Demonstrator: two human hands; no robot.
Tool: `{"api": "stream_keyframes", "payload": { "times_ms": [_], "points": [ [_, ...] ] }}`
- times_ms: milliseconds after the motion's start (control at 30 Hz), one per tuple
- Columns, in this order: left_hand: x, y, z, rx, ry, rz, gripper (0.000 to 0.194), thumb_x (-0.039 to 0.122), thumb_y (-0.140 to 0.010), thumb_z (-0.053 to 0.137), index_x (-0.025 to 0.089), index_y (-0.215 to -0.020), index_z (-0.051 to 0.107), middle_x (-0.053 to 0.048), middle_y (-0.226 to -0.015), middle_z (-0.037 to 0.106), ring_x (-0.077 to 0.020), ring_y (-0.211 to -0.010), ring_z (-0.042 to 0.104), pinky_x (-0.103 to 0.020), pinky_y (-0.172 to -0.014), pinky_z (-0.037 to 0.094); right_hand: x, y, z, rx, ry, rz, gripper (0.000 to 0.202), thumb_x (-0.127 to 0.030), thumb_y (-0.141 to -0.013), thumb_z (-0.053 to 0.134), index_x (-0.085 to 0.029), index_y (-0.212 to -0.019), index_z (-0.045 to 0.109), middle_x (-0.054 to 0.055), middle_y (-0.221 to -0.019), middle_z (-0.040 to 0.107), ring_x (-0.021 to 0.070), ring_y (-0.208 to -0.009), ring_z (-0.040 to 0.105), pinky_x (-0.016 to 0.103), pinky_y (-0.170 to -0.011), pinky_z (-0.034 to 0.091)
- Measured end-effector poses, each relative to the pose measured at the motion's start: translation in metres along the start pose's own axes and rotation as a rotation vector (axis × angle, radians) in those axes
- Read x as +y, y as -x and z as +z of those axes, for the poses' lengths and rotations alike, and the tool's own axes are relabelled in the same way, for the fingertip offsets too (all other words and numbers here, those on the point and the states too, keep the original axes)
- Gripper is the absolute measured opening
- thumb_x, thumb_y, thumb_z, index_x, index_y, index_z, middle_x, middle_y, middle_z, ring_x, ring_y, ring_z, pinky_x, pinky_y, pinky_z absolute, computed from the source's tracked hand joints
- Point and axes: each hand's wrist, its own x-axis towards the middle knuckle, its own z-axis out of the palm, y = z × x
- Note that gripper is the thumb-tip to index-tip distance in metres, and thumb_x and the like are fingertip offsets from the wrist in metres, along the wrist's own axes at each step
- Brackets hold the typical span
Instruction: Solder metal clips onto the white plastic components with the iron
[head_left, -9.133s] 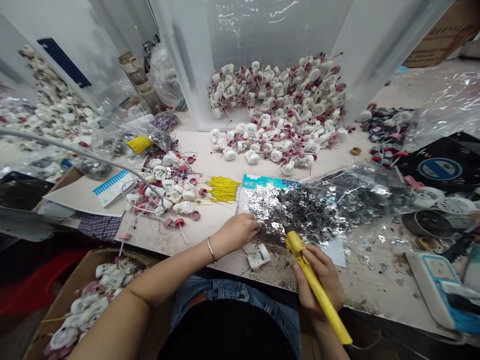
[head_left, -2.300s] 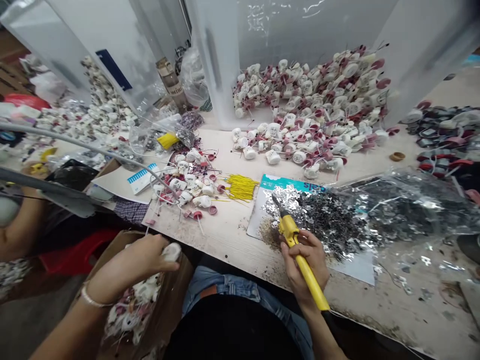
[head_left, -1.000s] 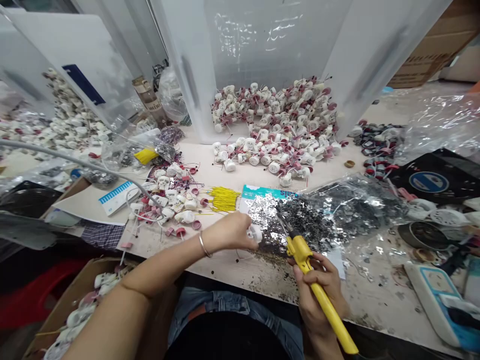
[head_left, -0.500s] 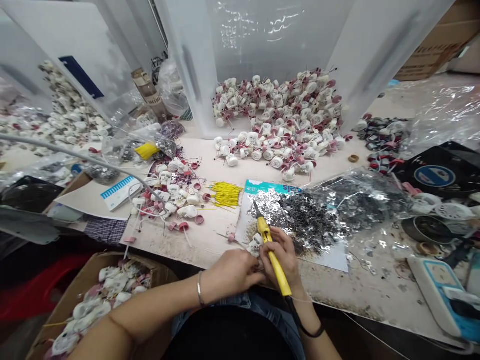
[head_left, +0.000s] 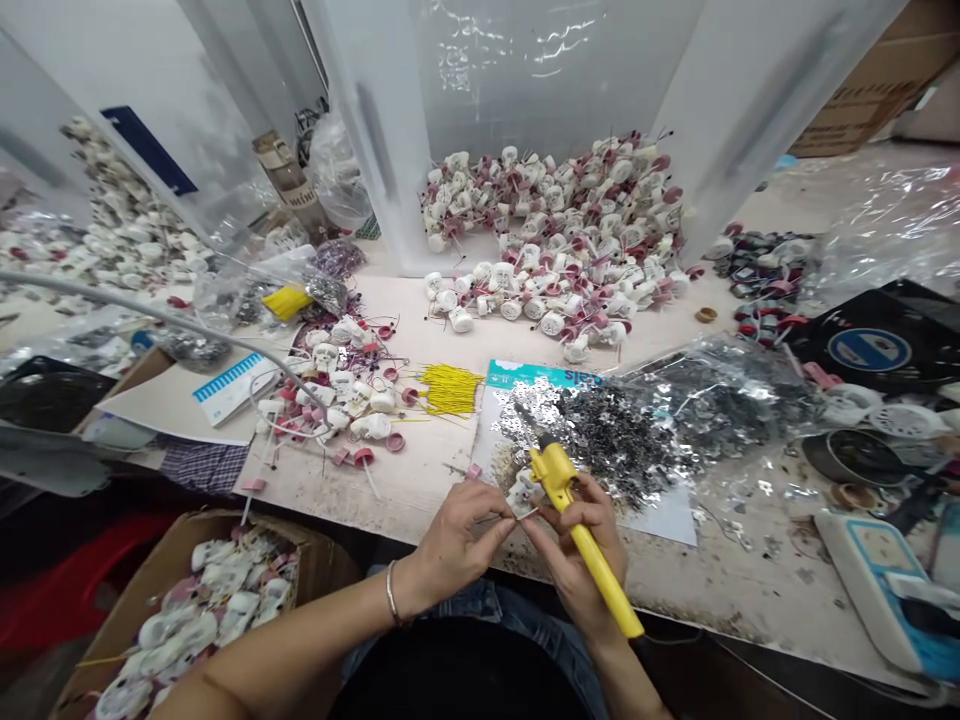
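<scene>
A yellow soldering iron [head_left: 596, 565] with a dark tip lies slantwise across my right hand [head_left: 589, 545], whose fingers are closed around it. Its tip points up and left over the loose metal pieces [head_left: 615, 435]. With thumb and forefinger pinched, my left hand [head_left: 465, 530] meets the right fingertips, and a thin white wire [head_left: 529, 513] shows between them. Just beyond the fingertips is a small white plastic part [head_left: 521, 490], partly hidden by my hands. A pink piece [head_left: 473, 470] with a thin lead lies on the table a little to the left.
Cut yellow wires [head_left: 450, 388] lie left of the metal pieces. White and pink parts are heaped at the back [head_left: 555, 220] and left [head_left: 352, 390]. A cardboard box [head_left: 315, 565] of white parts stands below left. A black fan [head_left: 877, 345] and power strip [head_left: 870, 590] are at right.
The soldering iron has tipped over in my right hand, its handle end swinging right and its tip shifting slightly right. My left hand has lifted a little and now pinches near the right fingertips.
</scene>
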Motion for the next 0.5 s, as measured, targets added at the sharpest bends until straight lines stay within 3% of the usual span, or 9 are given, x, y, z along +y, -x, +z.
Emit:
{"api": "stream_keyframes", "payload": {
  "times_ms": [100, 200, 333, 400, 500],
  "points": [
    [-0.003, -0.002, 0.004, 0.046, 0.089, -0.155, 0.014, 0.025, -0.091, 0.051, 0.017, -0.09, 0.062, -0.006, -0.087, 0.069, -0.0177, -0.086, 0.063, -0.033, -0.087, 0.047, -0.006, 0.003, 0.005, 0.026, 0.124, -0.05, 0.022, -0.015, -0.076, 0.071, -0.021, -0.077, 0.05, 0.006, -0.112, 0.055, 0.0208, -0.116, 0.056, 0.033, -0.084, 0.058],
    [-0.007, -0.007, 0.002, 0.012, 0.114, -0.23, 0.017, 0.023, -0.092, 0.048, 0.017, -0.102, 0.061, -0.006, -0.092, 0.071, -0.0172, -0.086, 0.065, -0.031, -0.081, 0.049, -0.004, 0.0, 0.003, -0.038, 0.165, -0.187, 0.019, -0.011, -0.078, 0.068, -0.02, -0.077, 0.051, 0.007, -0.119, 0.052, 0.0178, -0.109, 0.061, 0.03, -0.082, 0.059],
    [-0.01, -0.013, -0.003, -0.1, -0.222, -0.13, 0.009, 0.02, -0.089, 0.056, 0.018, -0.087, 0.065, -0.003, -0.085, 0.072, -0.0201, -0.088, 0.064, -0.04, -0.092, 0.038, 0.015, -0.007, 0.004, -0.048, 0.264, -0.387, 0.014, -0.008, -0.078, 0.066, -0.019, -0.079, 0.057, 0.006, -0.121, 0.051, 0.0167, -0.104, 0.063, 0.027, -0.078, 0.06],
    [-0.01, -0.015, -0.003, -0.15, -0.35, -0.079, 0.011, 0.021, -0.089, 0.058, 0.018, -0.08, 0.064, -0.002, -0.08, 0.071, -0.0205, -0.086, 0.063, -0.042, -0.091, 0.035, 0.024, -0.009, 0.004, -0.049, 0.275, -0.418, 0.015, -0.006, -0.078, 0.065, -0.019, -0.082, 0.06, 0.006, -0.124, 0.052, 0.0173, -0.105, 0.063, 0.026, -0.079, 0.06],
    [-0.008, -0.016, -0.001, -0.15, -0.443, 0.028, 0.01, 0.02, -0.088, 0.059, 0.018, -0.079, 0.064, -0.005, -0.096, 0.072, -0.0225, -0.096, 0.06, -0.041, -0.089, 0.034, 0.026, -0.009, -0.005, -0.047, 0.278, -0.419, 0.018, -0.004, -0.078, 0.064, -0.019, -0.087, 0.06, 0.008, -0.129, 0.053, 0.0203, -0.11, 0.062, 0.029, -0.081, 0.06]
  ]
}}
